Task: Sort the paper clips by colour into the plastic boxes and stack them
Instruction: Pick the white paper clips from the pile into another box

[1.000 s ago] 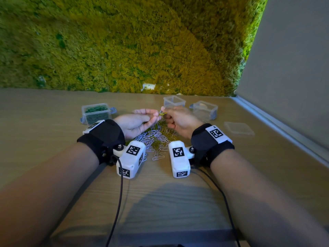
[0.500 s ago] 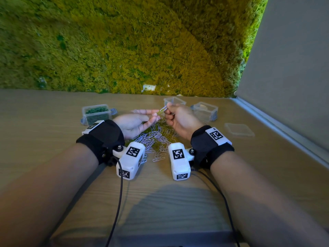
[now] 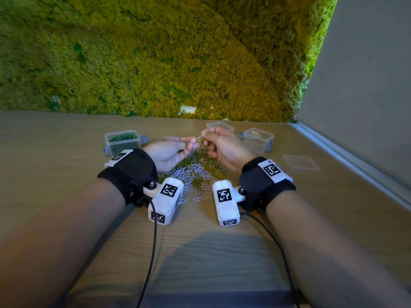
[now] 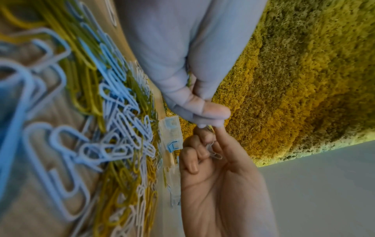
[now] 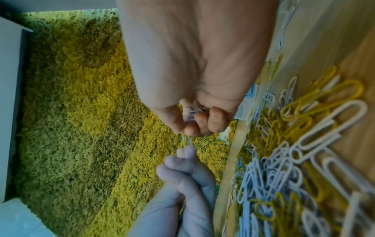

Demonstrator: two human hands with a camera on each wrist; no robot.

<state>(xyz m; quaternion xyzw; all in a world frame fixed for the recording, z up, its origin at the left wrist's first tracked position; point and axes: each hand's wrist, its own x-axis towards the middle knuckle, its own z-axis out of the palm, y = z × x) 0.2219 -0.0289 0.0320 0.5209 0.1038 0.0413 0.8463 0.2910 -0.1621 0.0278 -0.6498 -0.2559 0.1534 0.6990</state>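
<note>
Both hands raised above the mixed pile (image 3: pixel 195 172) on the table (image 3: pixel 55 174), left hand (image 3: pixel 171 152) and right hand (image 3: pixel 222 147) each closed in a fingertip grip on tangled paper clips (image 3: pixel 198 138). Best separated with a slow twist, spare white clips kept tucked in the right palm, before dropping by colour

A moss wall (image 3: pixel 178 58) (green to yellow) backs the wooden table (image 3: pixel 55 152), beside a grey wall (image 3: pixel 367 85).
</note>
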